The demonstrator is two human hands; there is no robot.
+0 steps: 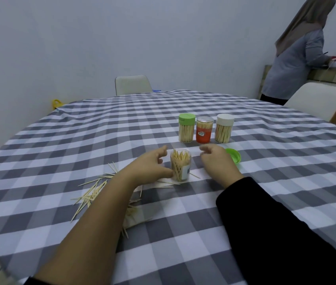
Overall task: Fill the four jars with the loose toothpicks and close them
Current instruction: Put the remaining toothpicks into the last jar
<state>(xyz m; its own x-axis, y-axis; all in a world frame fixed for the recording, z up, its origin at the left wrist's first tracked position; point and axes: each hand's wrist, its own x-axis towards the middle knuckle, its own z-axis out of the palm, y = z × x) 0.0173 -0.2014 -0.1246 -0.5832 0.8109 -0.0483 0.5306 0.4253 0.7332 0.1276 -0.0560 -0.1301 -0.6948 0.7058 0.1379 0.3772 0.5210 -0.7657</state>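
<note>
An open clear jar [180, 164] stands upright on the checked tablecloth, stuffed with toothpicks. My left hand [149, 166] sits just left of it, thumb at the jar's base, fingers loosely spread and holding nothing. My right hand [216, 159] hovers right of the jar with curled, relaxed fingers, empty as far as I can tell. A green lid [234, 155] lies behind my right hand. Three closed jars stand in a row further back: green-capped [186, 128], orange-labelled [204, 130], white-capped [224, 128]. Loose toothpicks [92, 194] are scattered under and left of my left forearm.
The round table [81, 124] has a grey and white checked cloth. A white chair [133, 84] stands at the far side, another [317, 99] at the right. A person [294, 58] stands at a counter at the back right.
</note>
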